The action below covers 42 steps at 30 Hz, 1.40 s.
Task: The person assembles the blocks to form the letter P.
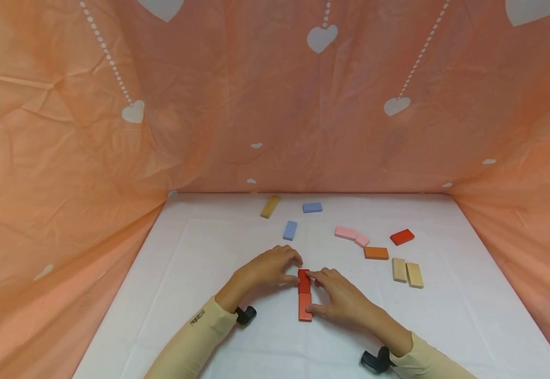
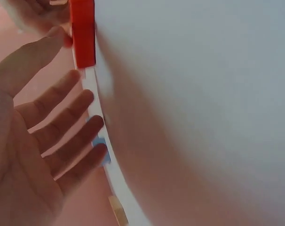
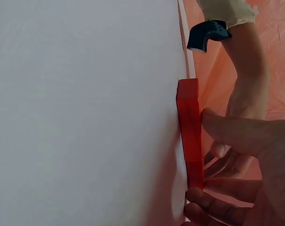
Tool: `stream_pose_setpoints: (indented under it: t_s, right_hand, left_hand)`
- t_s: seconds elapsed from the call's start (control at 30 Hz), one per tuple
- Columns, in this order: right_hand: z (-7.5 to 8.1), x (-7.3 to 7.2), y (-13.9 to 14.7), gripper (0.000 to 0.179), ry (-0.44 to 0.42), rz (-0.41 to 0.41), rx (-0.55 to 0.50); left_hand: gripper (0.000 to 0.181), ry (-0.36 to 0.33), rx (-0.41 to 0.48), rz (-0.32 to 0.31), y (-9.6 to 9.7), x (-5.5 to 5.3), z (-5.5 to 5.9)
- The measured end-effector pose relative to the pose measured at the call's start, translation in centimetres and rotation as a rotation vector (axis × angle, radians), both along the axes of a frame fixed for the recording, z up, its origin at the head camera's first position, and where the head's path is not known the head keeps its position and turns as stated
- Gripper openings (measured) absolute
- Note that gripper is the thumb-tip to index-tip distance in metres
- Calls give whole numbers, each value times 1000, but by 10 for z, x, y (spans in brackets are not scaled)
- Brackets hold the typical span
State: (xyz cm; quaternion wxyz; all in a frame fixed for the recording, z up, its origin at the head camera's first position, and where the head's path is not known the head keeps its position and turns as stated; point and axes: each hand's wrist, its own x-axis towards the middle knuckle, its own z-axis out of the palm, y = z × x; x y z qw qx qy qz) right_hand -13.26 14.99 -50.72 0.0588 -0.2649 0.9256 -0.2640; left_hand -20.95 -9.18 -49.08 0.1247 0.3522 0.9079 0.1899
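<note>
Two red blocks lie end to end in a line at the front middle of the table, a far red block (image 1: 304, 284) and a near red block (image 1: 305, 309). Beside the far one, on its left, my left hand (image 1: 270, 267) has its thumb tip right at the block's side, with the other fingers spread and loosely bent in the left wrist view. From the right comes my right hand (image 1: 343, 297): its thumb (image 3: 227, 125) touches the near block's side, and its index fingertip meets the far block. Neither hand curls round a block.
Toward the back lie two blue blocks (image 1: 312, 207) and a yellow block (image 1: 269, 207). Right of centre are pink blocks (image 1: 346, 232), an orange block (image 1: 376, 253), another red block (image 1: 402, 237) and two cream blocks (image 1: 399, 270). A patterned orange cloth (image 1: 275, 105) surrounds the white table (image 1: 185, 295).
</note>
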Motion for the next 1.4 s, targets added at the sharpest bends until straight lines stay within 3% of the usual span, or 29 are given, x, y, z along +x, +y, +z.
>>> stream_pose_setpoints:
  t_s: [0.3,0.5,0.7,1.07,1.4]
  right_hand:
    - [-1,-1,2,84,-41,-13,-1]
    - [-2,-2,1,82,-34,0,13]
    - [0,-3,0,81,-48,-3,19]
    - [-1,-1,2,81,-15,9,13]
    - [3,-2,3,82,-105,-6,12]
  left_hand:
    - [43,-42,192,63,-21,-39,2]
    - [55,-60,154,131,-29,-62,7]
    - [62,-51,124,117,-33,-82,5]
    - [73,-127,56,125,-27,-100,7]
    - [67,-117,10,121,-23,-106,8]
